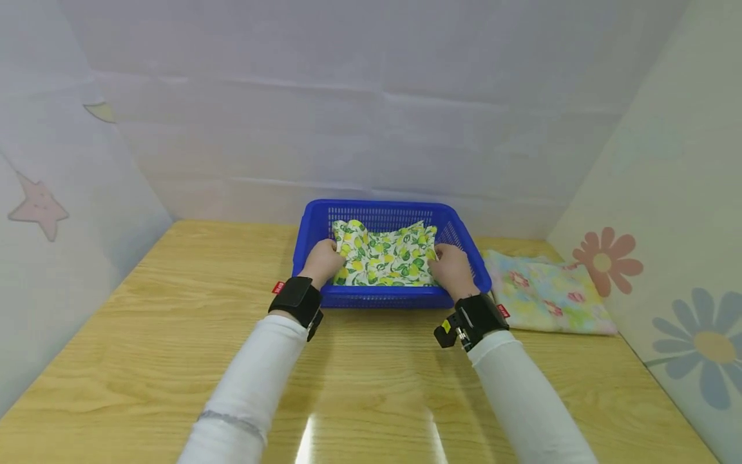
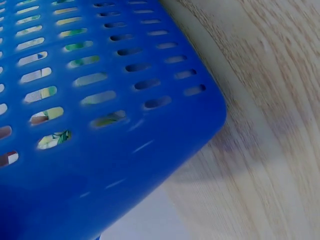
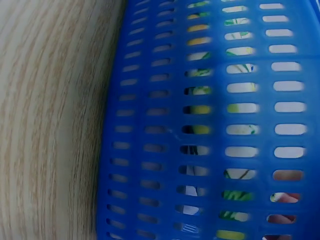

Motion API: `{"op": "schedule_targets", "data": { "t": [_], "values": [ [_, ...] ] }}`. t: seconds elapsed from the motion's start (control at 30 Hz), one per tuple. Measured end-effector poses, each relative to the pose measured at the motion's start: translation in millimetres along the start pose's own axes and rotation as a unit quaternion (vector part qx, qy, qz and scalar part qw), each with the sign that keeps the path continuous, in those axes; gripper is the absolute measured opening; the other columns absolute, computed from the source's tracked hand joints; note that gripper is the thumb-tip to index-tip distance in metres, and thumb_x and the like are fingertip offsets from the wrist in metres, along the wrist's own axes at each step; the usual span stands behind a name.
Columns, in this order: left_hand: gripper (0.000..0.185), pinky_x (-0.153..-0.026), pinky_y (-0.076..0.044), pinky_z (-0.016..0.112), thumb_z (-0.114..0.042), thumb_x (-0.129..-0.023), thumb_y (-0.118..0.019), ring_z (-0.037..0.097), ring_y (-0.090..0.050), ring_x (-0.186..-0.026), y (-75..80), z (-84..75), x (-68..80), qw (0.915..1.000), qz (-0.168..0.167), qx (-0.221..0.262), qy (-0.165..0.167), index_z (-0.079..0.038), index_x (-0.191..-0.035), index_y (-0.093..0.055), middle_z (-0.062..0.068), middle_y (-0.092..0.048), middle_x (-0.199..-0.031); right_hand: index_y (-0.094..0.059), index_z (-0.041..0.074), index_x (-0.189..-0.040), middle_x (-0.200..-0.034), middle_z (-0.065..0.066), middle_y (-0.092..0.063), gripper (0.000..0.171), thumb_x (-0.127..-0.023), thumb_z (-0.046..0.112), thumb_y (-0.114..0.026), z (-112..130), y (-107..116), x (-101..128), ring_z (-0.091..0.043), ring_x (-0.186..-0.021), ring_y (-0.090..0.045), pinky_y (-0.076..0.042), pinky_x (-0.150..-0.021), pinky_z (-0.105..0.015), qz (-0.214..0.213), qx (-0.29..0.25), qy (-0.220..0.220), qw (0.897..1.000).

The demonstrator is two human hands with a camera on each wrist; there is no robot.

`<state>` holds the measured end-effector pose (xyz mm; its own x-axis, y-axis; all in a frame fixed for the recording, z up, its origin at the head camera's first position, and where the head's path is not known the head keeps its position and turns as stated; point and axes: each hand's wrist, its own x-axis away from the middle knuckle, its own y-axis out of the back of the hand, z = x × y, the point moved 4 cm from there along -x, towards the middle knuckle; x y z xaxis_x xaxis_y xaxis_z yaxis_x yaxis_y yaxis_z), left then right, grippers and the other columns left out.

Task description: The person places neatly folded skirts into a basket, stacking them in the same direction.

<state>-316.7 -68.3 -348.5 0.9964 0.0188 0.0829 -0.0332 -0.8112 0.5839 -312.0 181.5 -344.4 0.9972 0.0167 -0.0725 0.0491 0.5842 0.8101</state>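
A white cloth with a yellow lemon and green leaf print (image 1: 385, 258) lies inside a blue plastic basket (image 1: 377, 299), its surface rumpled and its far corners raised. My left hand (image 1: 324, 261) reaches over the near left of the basket and grips the cloth's left edge. At the opposite edge, my right hand (image 1: 453, 267) pinches the cloth with curled fingers. Both wrist views look at the slotted basket wall (image 2: 150, 130) from outside, and bits of the lemon print show through the holes. Most of each hand is hidden behind that wall there.
A folded pastel cloth with pink flowers (image 1: 547, 293) lies on the wooden table (image 1: 371, 374), just right of the basket. A pale wall hanging (image 1: 371, 142) rises close behind the basket. Decorated side panels border the table left and right.
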Motion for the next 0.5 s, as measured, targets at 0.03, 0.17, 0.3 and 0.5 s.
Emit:
{"op": "schedule_targets", "data": {
  "t": [0.03, 0.17, 0.3, 0.5],
  "values": [
    [0.032, -0.052, -0.021, 0.028, 0.003, -0.087, -0.046, 0.015, -0.020, -0.054, -1.1, 0.6, -0.1, 0.9999, 0.011, 0.005, 0.005, -0.012, -0.070, -0.023, 0.000, -0.018, -0.065, -0.055, -0.004, -0.122, -0.117, -0.026, -0.055, 0.029, -0.096, 0.009, -0.052, -0.5, -0.4, -0.4, -0.036, -0.097, -0.053, -0.044, -0.082, -0.043, 0.006, 0.006, -0.004, 1.000],
    [0.021, -0.048, -0.021, 0.028, -0.005, -0.093, -0.042, 0.012, -0.017, -0.047, -4.4, 1.1, 0.5, 0.9982, 0.047, 0.026, 0.026, -0.011, -0.075, -0.033, -0.002, -0.017, -0.059, -0.048, -0.006, -0.133, -0.133, -0.027, -0.049, 0.041, -0.095, 0.009, -0.053, -1.9, -0.4, -2.4, -0.039, -0.115, -0.052, -0.044, -0.092, -0.048, 0.019, 0.021, -0.012, 1.000],
    [0.037, -0.047, -0.023, 0.029, -0.013, -0.097, -0.040, 0.012, -0.020, -0.045, -5.9, -0.3, 2.7, 0.9969, 0.060, 0.033, 0.039, -0.003, -0.133, -0.042, 0.001, -0.037, -0.062, -0.046, -0.005, -0.135, -0.131, -0.027, -0.051, 0.043, -0.096, 0.012, -0.051, -2.8, 1.1, -2.5, -0.036, -0.101, -0.055, -0.044, -0.083, -0.044, 0.019, 0.019, -0.021, 0.999],
    [0.032, -0.051, -0.028, 0.028, -0.020, -0.101, -0.036, 0.013, -0.029, -0.049, -8.6, -5.2, 8.1, 0.9970, 0.054, -0.053, -0.014, -0.006, -0.116, -0.060, 0.004, -0.047, -0.073, -0.038, 0.000, -0.141, -0.108, -0.020, -0.058, 0.049, -0.096, 0.020, -0.044, -5.1, 0.4, 0.7, -0.023, -0.072, -0.045, -0.034, -0.068, -0.038, 0.026, 0.007, -0.055, 0.998]
  ]
}}
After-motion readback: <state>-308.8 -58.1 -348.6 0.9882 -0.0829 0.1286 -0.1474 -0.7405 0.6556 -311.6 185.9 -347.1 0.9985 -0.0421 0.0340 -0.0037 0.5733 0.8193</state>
